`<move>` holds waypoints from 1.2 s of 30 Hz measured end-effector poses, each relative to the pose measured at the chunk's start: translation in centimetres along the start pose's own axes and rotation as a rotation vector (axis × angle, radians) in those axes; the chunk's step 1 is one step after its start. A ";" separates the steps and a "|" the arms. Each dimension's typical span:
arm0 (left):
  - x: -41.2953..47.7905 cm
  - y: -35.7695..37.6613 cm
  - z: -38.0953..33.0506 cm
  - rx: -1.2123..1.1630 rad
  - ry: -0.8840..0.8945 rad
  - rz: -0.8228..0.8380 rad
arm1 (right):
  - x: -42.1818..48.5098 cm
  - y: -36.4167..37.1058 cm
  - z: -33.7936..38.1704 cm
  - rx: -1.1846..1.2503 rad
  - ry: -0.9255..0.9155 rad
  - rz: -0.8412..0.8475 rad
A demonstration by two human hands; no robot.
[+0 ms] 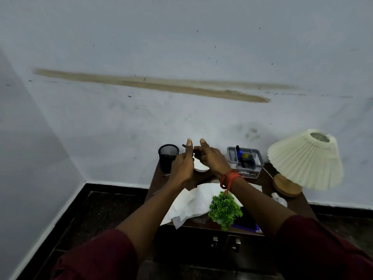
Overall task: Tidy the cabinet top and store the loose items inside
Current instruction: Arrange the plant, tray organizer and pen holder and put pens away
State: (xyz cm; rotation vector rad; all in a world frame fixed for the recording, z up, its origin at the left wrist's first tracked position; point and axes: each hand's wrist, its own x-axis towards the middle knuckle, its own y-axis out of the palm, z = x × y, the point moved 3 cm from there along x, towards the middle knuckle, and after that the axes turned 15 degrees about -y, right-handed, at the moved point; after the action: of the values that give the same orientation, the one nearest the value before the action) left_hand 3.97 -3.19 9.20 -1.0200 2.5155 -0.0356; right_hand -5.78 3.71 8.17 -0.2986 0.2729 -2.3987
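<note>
Both hands are raised over the back of the dark wooden cabinet top (268, 178). My left hand (182, 164) and my right hand (212, 158) together hold a thin dark pen (184, 146), whose tip pokes out to the left toward the black mesh pen cup (167, 156). Beneath the hands sits a small white bowl (200, 168). Crumpled white paper (191, 203) lies across the middle of the top. Part of the pen is hidden by my fingers.
A grey organiser tray (245, 158) with a blue bottle stands at the back. A pleated cream lamp (304, 160) is at the right, a small green plant (224, 209) and a dark blue book (247, 221) near the front. Cabinet door handles (225, 242) show below. A loose pen (166, 175) lies by the cup.
</note>
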 end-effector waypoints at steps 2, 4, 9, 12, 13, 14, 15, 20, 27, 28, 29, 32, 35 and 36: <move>-0.3 -1.2 -0.1 0.017 -0.003 -0.014 | 0.5 1.0 -0.3 -0.023 0.006 -0.006; -0.3 -2.2 0.1 0.005 -0.004 -0.029 | 1.4 2.1 -1.2 -0.051 0.012 -0.012; 0.2 -3.4 1.1 -0.010 -0.027 -0.053 | 1.8 4.2 -1.5 -0.017 0.079 0.009; 0.6 -3.5 1.7 -0.027 -0.042 -0.051 | 2.5 5.0 -2.7 0.014 0.089 0.013; 0.6 -3.5 1.9 -0.040 -0.047 -0.048 | 2.9 5.2 -3.2 0.019 0.081 0.020; 0.8 -3.6 1.9 -0.052 -0.047 -0.046 | 3.0 5.4 -3.5 0.025 0.081 0.023; 0.8 -3.7 2.0 -0.054 -0.047 -0.044 | 2.8 5.4 -3.2 0.032 0.083 0.019; 0.8 -4.1 1.9 -0.084 -0.001 -0.052 | 1.0 5.0 -0.4 0.142 0.069 0.001; -0.1 -3.8 1.3 -0.109 0.020 -0.060 | -0.1 4.1 1.2 0.238 0.057 0.005; -0.2 -3.9 1.2 -0.114 0.014 -0.059 | -0.4 3.9 1.4 0.249 0.059 0.015; -0.5 -3.9 1.1 -0.112 0.013 -0.064 | -0.6 3.6 1.5 0.257 0.060 0.023; -1.1 -3.5 0.8 -0.094 0.049 -0.069 | -1.5 2.8 1.8 0.271 0.064 0.028; -1.5 -2.8 1.0 -0.109 0.017 -0.033 | -2.3 1.5 2.0 0.289 0.067 -0.003; -1.6 -2.5 1.2 -0.104 0.007 -0.019 | -2.7 0.9 2.0 0.296 0.068 -0.016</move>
State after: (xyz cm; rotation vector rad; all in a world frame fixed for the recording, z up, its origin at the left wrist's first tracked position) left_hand 7.09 -3.75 9.14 -1.0866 2.5367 0.0868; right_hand -2.72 4.61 9.44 -0.0834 -0.0553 -2.4259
